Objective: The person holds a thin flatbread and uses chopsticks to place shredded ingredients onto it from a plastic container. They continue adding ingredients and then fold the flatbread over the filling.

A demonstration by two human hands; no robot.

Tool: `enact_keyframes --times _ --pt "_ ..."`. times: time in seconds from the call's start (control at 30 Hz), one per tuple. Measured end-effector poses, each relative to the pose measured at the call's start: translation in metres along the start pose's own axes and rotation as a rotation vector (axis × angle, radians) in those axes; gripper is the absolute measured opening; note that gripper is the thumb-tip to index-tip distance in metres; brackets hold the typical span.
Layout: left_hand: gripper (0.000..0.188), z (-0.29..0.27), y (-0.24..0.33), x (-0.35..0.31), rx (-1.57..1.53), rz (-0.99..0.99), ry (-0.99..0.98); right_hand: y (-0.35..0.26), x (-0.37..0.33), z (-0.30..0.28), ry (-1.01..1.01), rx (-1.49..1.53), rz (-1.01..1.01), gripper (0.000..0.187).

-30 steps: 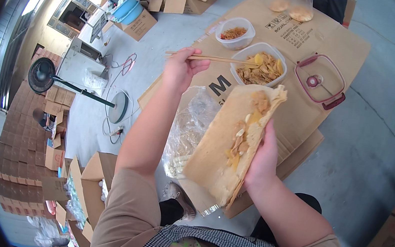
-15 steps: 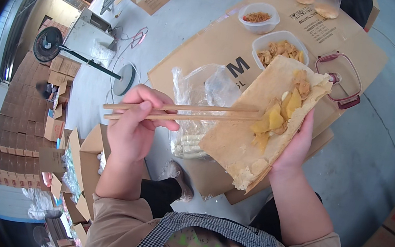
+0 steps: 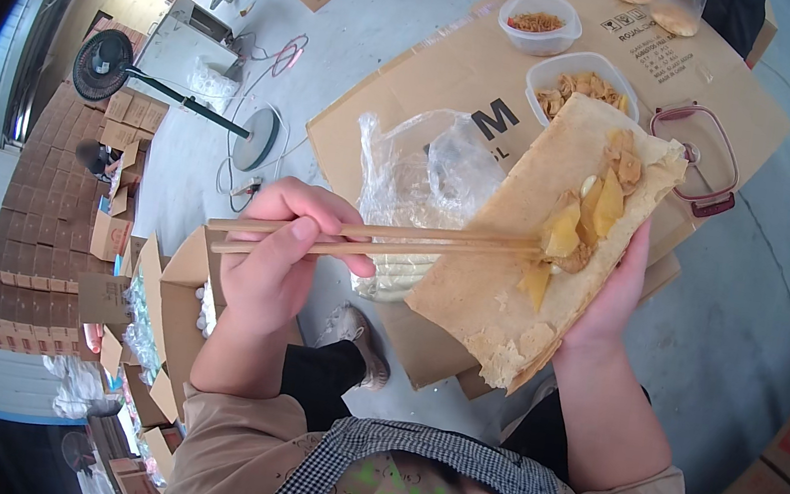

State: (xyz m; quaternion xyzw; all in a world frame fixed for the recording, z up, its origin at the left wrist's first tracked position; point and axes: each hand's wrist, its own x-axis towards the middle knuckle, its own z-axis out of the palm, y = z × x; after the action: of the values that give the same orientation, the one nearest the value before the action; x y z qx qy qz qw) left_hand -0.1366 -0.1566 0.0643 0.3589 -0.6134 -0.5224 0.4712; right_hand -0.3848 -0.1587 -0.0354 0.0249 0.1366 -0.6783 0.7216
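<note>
Left hand [image 3: 290,242]: fingers curled and closed around a pair of wooden chopsticks [image 3: 427,234], thumb pressed along them, tips meeting the yellow slices [image 3: 608,201] of the filling. Right hand [image 3: 619,294]: gripping the folded flatbread [image 3: 514,193] along its right edge; the fingers beneath are hidden, so their spread cannot be told. The flatbread is tilted in front of the torso, above the cardboard sheet [image 3: 376,93], with the filling lying in a row near its right side. Beyond its far end stands a rectangular food container [image 3: 537,105], partly covered from view; a red-rimmed lid [image 3: 719,207] lies to the right. Left of the flatbread rests a clear plastic bag [image 3: 394,181].
</note>
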Motion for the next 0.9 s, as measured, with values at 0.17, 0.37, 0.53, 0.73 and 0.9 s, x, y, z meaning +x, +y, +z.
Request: enact_keyframes --times 0.17,0.37,0.53,0.73,0.9 --pt "0.019 -0.003 0.002 0.007 -0.024 0.016 -0.018 -0.001 0.004 -0.008 -0.039 0.060 0.030 0.058" --pt "0.022 -0.008 -0.019 0.074 0.011 0.003 0.182 0.030 -0.005 -0.011 0.107 0.082 0.201 0.058" --pt "0.021 0.009 -0.091 0.159 0.104 -0.160 -0.037 0.042 -0.020 -0.002 0.015 0.140 0.332 0.060" --pt "0.019 0.043 -0.121 0.210 0.312 -0.204 -0.355 0.037 -0.022 -0.005 -0.046 0.204 0.348 0.058" --pt "0.019 0.056 -0.118 0.211 0.445 -0.203 -0.406 0.032 -0.018 -0.008 -0.052 0.212 0.338 0.058"
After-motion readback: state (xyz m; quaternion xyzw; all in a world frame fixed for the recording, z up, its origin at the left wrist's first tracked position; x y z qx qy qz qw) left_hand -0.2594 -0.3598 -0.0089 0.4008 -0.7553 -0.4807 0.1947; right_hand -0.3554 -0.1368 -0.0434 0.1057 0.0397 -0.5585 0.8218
